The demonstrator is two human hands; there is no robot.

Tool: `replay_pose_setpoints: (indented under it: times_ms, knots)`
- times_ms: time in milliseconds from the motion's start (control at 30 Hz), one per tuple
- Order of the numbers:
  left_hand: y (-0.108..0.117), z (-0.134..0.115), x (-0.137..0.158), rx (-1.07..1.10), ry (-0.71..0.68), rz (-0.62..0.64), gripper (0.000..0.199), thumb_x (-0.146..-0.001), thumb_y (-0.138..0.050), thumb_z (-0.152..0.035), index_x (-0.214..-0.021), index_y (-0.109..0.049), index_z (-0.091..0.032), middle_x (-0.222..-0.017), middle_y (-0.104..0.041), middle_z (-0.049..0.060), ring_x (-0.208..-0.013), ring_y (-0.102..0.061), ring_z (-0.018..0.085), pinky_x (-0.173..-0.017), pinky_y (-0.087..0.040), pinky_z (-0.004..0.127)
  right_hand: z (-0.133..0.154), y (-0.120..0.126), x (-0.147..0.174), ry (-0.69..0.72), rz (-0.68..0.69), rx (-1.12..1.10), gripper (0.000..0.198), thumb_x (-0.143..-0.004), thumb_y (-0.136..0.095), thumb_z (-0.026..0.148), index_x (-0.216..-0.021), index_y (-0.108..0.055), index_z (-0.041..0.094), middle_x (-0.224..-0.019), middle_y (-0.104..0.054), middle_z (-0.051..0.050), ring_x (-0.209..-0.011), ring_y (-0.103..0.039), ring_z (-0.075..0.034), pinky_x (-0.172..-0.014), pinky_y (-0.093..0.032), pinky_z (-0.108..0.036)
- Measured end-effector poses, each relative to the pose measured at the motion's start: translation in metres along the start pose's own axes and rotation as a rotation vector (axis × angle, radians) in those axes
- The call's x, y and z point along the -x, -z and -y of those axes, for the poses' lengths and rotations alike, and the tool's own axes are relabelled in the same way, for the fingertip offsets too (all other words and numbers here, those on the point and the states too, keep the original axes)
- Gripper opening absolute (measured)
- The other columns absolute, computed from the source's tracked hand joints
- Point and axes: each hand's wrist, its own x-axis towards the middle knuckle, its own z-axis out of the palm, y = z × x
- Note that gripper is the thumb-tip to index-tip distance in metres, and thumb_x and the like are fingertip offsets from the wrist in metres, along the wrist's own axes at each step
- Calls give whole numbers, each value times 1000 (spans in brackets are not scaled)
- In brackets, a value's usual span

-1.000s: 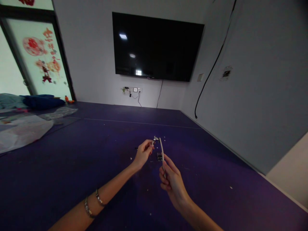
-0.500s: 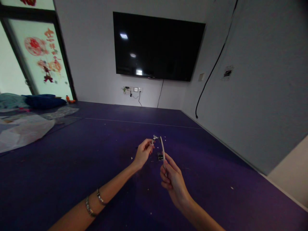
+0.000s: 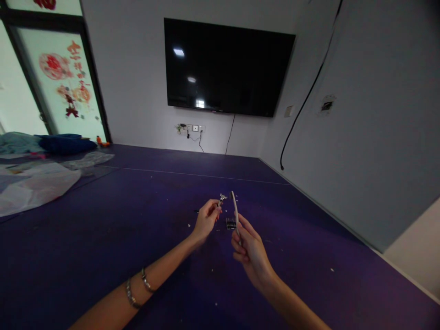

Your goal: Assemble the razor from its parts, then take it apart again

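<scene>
Silver metal marks the small tool [image 3: 222, 198] that I see pinched between the thumb and fingers of the left hand [image 3: 206, 219]. The right hand [image 3: 251, 245] grips a pale toothbrush [image 3: 235, 207] by its handle, brush end up, its dark bristles just beside the tool's head. I see a small clear case [image 3: 230, 223] with dark contents beyond the right fingers, on the purple surface [image 3: 103, 206]. Two bracelets [image 3: 146, 282] circle the left forearm. Farther left lie a crumpled plastic sheet [image 3: 41, 190] and blue cloth [image 3: 67, 143]; a television [image 3: 228, 68] hangs on the far wall, and a black cable [image 3: 302, 107] hangs at right.
</scene>
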Motion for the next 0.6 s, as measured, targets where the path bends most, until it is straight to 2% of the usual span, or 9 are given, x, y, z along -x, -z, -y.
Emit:
replay_pose_setpoints:
  times_ms: [233,433,600]
  knots:
    - [1,0,0,-25,-6,-26,16,-79,-53,-29,-89,-56,-17,-66,-51,-2,-53,-44,8,-50,-34,19,-8,1,4,-55,-5,13,52,-71,-63,38,-119,-48,26,-54,-40,8,-38,-23,-2,-37,-7,-15]
    - [-3,5,1,-4,10,5,18,-78,-54,-30,-89,-57,-17,-65,-51,-2,-51,-43,7,-48,-33,19,2,4,-3,5,10,4,51,-70,-64,37,-117,-50,24,-55,-41,8,-38,-23,-2,-36,-8,-16]
    - [-1,1,0,-6,-4,-15,17,-77,-54,-29,-90,-57,-17,-66,-53,-2,-52,-44,8,-50,-35,19,-5,2,3,-54,-2,20,53,-70,-63,38,-120,-49,26,-54,-41,8,-38,-23,-2,-36,-8,-16]
